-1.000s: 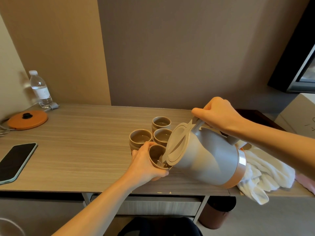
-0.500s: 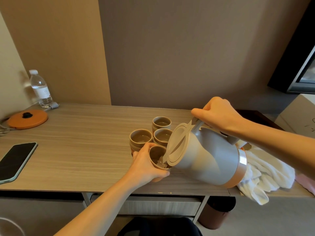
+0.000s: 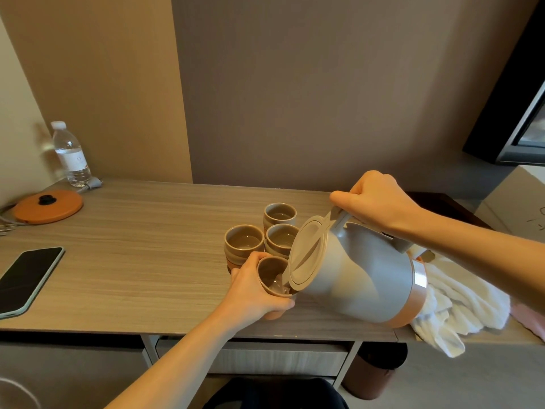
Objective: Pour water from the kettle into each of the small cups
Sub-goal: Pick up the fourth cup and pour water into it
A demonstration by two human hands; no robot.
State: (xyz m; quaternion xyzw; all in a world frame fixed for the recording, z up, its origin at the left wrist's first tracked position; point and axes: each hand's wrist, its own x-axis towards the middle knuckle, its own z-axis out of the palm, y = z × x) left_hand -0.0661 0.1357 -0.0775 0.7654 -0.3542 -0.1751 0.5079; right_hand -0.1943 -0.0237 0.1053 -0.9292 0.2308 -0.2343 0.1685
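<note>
Left hand: fingers and thumb wrapped round the held cup, near the table's front edge.
Held cup: tipped toward the kettle, its rim touching the spout.
Kettle: grey, tilted steeply left above the table.
Right hand: fist closed round the kettle's handle.
Three other cups: upright, clustered just behind the held cup.
Towel: white, behind the kettle at the table's right end.
Far left: phone, water bottle.

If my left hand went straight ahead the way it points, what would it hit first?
Most likely the kettle: its lid sits at the rim of the cup the left hand holds, though depth is unclear.
</note>
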